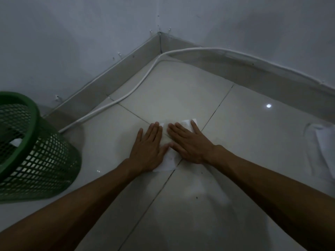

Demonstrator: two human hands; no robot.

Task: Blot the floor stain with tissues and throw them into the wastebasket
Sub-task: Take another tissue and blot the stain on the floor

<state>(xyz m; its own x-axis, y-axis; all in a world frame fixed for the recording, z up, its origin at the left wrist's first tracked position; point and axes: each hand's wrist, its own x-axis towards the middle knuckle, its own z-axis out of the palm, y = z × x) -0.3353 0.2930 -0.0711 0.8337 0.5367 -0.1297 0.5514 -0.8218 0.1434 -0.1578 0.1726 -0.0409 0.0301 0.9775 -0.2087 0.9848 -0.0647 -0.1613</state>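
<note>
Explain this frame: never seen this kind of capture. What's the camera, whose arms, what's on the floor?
There is no robot here. One wide-angle camera worn on a person's head looks down at their bare arms. The left hand and right hand lie flat, fingers spread, pressing a white tissue onto the pale tiled floor; nothing is gripped. A green mesh wastebasket stands at the left with something white inside. A white cable runs along the wall corner. More white material lies at the right edge; the dim light hides what it is.
</note>
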